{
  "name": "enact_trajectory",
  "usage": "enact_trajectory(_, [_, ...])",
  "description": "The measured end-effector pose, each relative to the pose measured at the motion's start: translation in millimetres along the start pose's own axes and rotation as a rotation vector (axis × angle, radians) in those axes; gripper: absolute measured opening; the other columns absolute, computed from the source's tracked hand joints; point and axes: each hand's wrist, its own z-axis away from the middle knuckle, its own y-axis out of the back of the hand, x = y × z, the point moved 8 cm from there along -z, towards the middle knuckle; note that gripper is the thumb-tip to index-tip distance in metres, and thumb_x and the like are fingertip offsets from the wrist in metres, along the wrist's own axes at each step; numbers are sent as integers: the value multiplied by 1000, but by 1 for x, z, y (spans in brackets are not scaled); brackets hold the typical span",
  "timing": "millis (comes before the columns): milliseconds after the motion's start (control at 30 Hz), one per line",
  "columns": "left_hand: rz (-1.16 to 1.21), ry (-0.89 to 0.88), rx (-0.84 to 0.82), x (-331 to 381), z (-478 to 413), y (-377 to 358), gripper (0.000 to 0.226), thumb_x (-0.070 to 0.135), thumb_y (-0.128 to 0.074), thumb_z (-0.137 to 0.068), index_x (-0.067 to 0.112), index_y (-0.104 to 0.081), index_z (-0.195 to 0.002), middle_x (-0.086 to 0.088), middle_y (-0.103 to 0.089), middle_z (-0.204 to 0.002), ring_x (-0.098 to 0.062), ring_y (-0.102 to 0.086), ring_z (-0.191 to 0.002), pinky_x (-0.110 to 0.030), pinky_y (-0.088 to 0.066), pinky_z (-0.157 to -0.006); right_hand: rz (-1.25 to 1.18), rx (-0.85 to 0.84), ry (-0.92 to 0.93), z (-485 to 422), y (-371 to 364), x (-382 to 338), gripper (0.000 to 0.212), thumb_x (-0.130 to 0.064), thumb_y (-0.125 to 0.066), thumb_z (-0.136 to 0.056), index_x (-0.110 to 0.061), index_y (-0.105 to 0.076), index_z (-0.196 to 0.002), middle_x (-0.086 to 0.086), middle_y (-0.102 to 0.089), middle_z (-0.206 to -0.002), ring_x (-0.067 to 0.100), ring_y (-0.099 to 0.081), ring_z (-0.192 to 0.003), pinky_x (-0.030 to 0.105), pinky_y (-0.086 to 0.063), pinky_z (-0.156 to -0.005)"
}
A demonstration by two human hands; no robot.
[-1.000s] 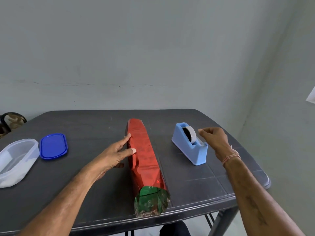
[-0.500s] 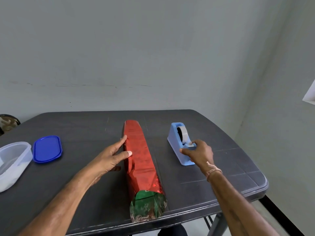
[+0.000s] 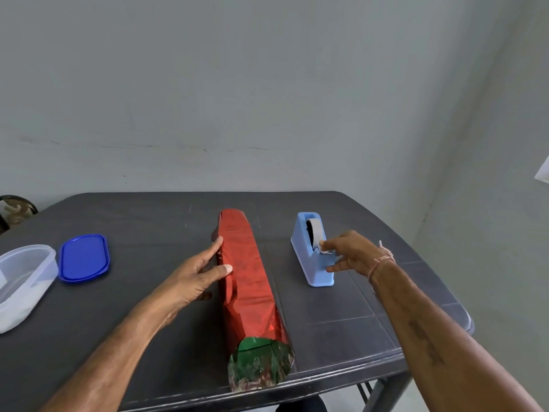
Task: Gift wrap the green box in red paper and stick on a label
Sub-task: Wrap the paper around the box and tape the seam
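Box (image 3: pixel 255 350), sheathed in red paper (image 3: pixel 246 272) but for its green near end, lengthwise on table (image 3: pixel 335 319) between the two hands. Left hand (image 3: pixel 196 275) flat against the paper's left side, fingers straight, thumb on top. Right hand (image 3: pixel 353 252) at dispenser (image 3: pixel 303 248) just right of the box, pinching tape (image 3: pixel 316 230) end at the cutter. Well left of the left hand, blue lid (image 3: pixel 84 257) beside clear tub (image 3: pixel 26 278).
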Motion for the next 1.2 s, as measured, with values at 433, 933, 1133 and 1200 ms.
enact_trajectory(433, [-7,0,0,2,1,0,77,33,-71,-92,47,-29,-156,11,-27,-166,-7,-23,-152,-36,-23,-120,-278,71,-33,6,-3,13,46,-12,-73,-93,5,-57,-132,19,-53,-133,43,-68,-100,57,-63,-76])
enact_trajectory(933, [1,9,14,5,5,-1,77,32,-71,-92,47,-30,-156,13,-27,-166,-6,-22,-153,-39,-21,-122,-456,69,20,10,-8,30,37,-13,-75,-90,5,-64,-120,17,-59,-121,39,-67,-109,50,-65,-70])
enact_trajectory(1133, [-12,5,10,5,5,-1,77,33,-71,-92,47,-30,-156,12,-26,-167,-6,-20,-154,-38,-19,-123,-485,53,48,10,-8,33,27,-12,-73,-91,5,-69,-111,18,-61,-121,39,-67,-111,53,-63,-79])
enact_trajectory(1200, [-14,3,16,7,6,-2,76,31,-70,-94,46,-30,-156,12,-26,-166,-6,-20,-154,-38,-19,-123,-493,47,51,10,-9,34,22,-12,-74,-90,3,-70,-105,19,-59,-123,39,-66,-112,54,-63,-80])
